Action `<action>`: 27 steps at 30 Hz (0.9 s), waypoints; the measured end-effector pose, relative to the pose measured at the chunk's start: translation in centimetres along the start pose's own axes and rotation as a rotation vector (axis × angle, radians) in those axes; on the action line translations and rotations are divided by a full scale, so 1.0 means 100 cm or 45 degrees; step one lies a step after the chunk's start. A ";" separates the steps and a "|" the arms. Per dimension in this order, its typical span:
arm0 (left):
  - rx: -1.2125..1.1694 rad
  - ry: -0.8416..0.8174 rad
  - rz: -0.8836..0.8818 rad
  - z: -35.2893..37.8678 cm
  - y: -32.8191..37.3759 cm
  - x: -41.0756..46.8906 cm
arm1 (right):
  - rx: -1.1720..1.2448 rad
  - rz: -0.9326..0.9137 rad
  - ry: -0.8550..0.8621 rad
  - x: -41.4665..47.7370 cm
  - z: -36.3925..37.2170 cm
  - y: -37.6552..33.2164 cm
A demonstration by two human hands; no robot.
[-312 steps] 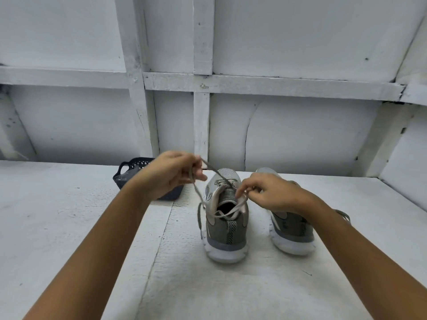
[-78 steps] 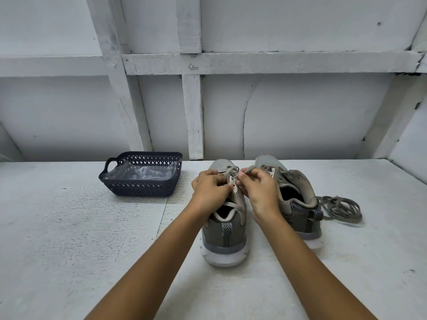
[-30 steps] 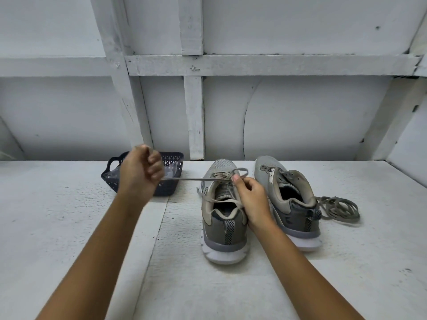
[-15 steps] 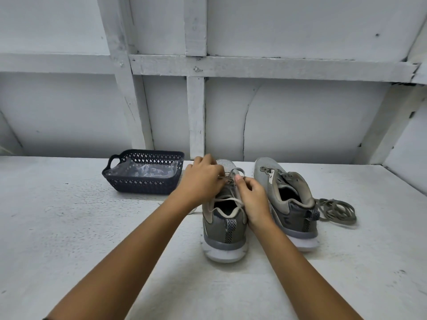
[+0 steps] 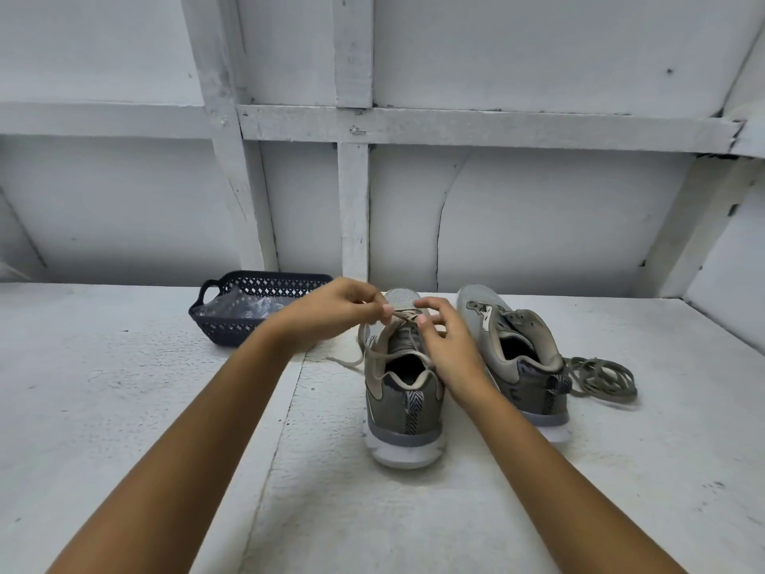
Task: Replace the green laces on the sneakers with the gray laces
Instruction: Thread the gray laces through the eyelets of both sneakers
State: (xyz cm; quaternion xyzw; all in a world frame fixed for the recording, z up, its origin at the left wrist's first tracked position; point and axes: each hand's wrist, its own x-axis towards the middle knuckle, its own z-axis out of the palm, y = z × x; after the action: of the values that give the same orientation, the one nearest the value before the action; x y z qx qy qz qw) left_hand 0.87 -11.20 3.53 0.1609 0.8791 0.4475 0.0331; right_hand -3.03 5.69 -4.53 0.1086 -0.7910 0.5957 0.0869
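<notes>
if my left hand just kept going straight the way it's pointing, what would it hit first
Probably your right hand. The left hand points rightward across the left sneaker, pinching its lace; the right fingertips sit just beyond, though depth is unclear.

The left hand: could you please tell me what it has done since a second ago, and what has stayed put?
The left hand swung back from its outstretched pull near the basket to the left sneaker, pinching the lace again. The right hand stayed at the eyelets; the right sneaker and loose laces are unmoved.

Dark basket (image 5: 232,325) on white table (image 5: 103,408)
</notes>
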 end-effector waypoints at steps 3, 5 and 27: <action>-0.067 -0.042 -0.022 0.004 0.005 -0.001 | -0.210 -0.115 -0.173 0.004 -0.009 -0.014; -0.084 -0.155 -0.057 0.005 0.008 -0.003 | -0.360 -0.147 -0.304 0.007 -0.019 -0.026; -0.693 0.114 -0.173 -0.049 -0.001 -0.018 | -0.712 -0.309 -0.662 -0.004 -0.038 -0.072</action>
State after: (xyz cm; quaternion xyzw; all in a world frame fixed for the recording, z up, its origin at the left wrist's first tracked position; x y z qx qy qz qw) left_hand 1.58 -15.63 6.24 0.0669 0.7359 0.6706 0.0663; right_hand -0.67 7.44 3.09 0.3204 -0.8998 0.2956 -0.0202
